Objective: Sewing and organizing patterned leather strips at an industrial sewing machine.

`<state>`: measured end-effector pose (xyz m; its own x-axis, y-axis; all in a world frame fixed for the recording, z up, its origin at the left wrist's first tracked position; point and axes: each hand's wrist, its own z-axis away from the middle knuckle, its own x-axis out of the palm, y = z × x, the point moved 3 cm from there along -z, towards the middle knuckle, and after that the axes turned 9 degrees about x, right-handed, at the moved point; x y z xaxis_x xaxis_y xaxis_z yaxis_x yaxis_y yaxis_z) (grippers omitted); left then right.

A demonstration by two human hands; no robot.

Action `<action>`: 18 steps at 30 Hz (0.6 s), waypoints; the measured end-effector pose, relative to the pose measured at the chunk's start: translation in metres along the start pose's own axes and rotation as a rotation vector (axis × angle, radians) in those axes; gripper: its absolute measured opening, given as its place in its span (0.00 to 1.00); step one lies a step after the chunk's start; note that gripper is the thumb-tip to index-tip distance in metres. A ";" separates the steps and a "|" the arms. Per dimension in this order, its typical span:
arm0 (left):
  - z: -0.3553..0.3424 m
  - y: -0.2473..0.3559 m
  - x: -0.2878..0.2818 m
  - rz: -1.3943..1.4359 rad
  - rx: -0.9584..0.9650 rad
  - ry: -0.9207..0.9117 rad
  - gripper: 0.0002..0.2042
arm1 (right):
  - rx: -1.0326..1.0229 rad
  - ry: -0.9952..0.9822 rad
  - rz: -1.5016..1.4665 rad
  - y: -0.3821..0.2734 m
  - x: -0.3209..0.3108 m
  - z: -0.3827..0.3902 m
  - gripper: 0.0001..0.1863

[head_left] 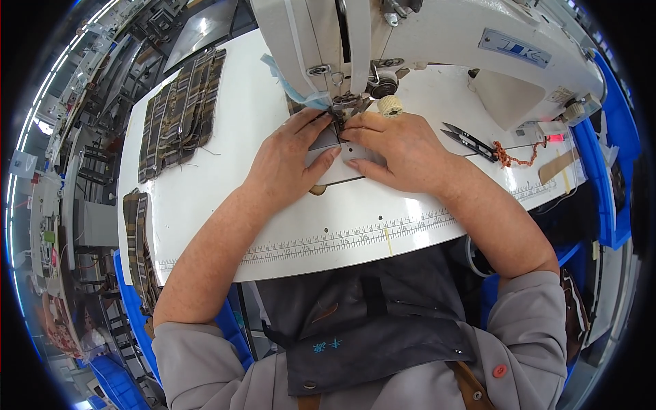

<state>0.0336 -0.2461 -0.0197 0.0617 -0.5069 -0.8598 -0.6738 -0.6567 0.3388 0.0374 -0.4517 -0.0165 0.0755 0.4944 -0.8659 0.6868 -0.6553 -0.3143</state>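
Observation:
My left hand (290, 154) and my right hand (396, 147) rest at the needle area of a white sewing machine (437, 34). The fingers of both are stretched forward beside the presser foot (338, 116), and each thumb stands apart on the bed. A small dark strip of cloth shows between the fingertips; the hands and the machine hide most of it. Brown plaid fabric (294, 106) peeks out behind my left hand. Light blue cloth (311, 98) hangs against the machine head, just above my left fingers.
Stacked plaid pieces (181, 113) lie on the white table (225, 171) at left, with more plaid fabric (140, 246) over its left edge. Thread snips (471, 142) with an orange cord (516, 158) lie to the right. A printed ruler (342, 239) follows the front edge. Blue bins (611, 184) flank the table.

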 end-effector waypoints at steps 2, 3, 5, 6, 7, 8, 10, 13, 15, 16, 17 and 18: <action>-0.001 0.001 0.000 0.008 0.027 0.008 0.23 | 0.003 0.008 0.010 0.001 0.001 0.001 0.18; -0.003 0.003 0.000 0.023 0.049 0.009 0.23 | -0.013 0.031 -0.010 0.002 0.000 0.002 0.18; -0.005 0.004 0.000 -0.015 0.061 0.024 0.24 | -0.030 0.068 -0.033 0.005 -0.001 0.004 0.17; -0.006 0.003 0.001 -0.033 0.066 0.024 0.24 | -0.030 0.083 -0.039 0.007 0.003 0.004 0.16; -0.006 0.003 0.001 -0.048 0.076 0.024 0.24 | -0.062 0.135 -0.045 0.008 0.004 0.003 0.15; -0.005 0.003 0.000 -0.092 0.074 0.032 0.24 | -0.118 0.196 -0.081 0.010 0.009 0.002 0.15; -0.003 0.003 0.000 -0.132 0.072 0.040 0.23 | -0.081 0.084 -0.095 0.011 0.010 0.000 0.18; -0.001 0.005 -0.008 -0.134 0.077 0.032 0.21 | -0.072 0.091 -0.108 0.009 0.014 -0.001 0.17; 0.005 0.001 -0.016 -0.142 0.092 0.055 0.20 | -0.069 0.112 -0.093 0.012 0.014 0.002 0.16; 0.009 0.001 -0.019 -0.161 0.084 0.075 0.19 | -0.082 0.125 -0.098 0.013 0.014 0.004 0.16; 0.014 0.006 -0.023 -0.154 0.103 0.073 0.19 | -0.068 0.134 -0.086 0.016 0.015 0.005 0.16; 0.023 0.005 -0.030 -0.063 -0.079 0.087 0.19 | -0.078 0.130 -0.084 0.016 0.018 0.004 0.16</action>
<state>0.0117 -0.2212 -0.0015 0.1681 -0.5071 -0.8453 -0.6068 -0.7290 0.3167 0.0466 -0.4559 -0.0387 0.1049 0.6188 -0.7785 0.7483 -0.5647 -0.3481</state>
